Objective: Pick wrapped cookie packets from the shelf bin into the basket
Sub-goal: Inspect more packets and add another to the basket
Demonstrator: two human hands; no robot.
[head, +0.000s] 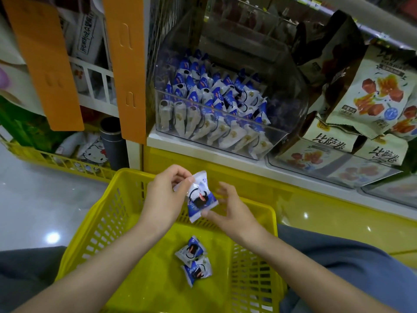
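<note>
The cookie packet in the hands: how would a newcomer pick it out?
Find the yellow basket in front of the shelf. Above it, the left hand pinches one blue-and-white cookie packet by its top corner. Unlike the two packets lying inside, it is held aloft.

Two packets in basket, below shelf bin.

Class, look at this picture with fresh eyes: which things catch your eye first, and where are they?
The bright yellow basket fills the bottom centre, two cookie packets lying on its floor. Above it the left hand pinches a blue-and-white packet, the right hand open beside it. Behind, a clear shelf bin holds many more.
</note>
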